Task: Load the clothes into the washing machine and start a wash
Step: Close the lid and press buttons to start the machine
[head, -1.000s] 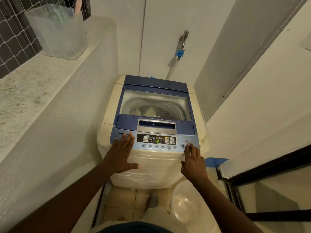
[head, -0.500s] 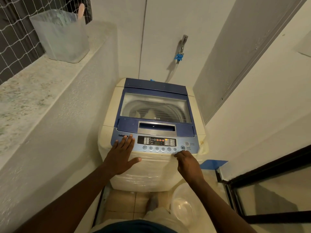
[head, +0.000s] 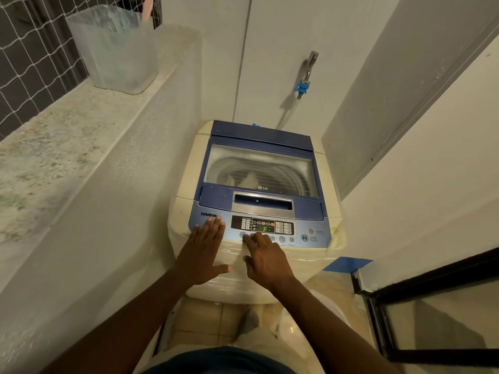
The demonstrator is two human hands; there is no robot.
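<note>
Washing machine (head: 186, 211) lid shut, control panel (head: 262, 229) facing the person, long axis running away. Left hand (head: 201, 255) flat, fingers spread, on the panel's left end. Right hand (head: 266, 259) holds nothing, fingertips on the left buttons.

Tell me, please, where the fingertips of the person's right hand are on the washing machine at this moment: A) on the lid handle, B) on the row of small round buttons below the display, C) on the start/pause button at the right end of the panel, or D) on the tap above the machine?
B: the right hand has its fingertips on the small round buttons below the display, well left of the start/pause button.
</note>
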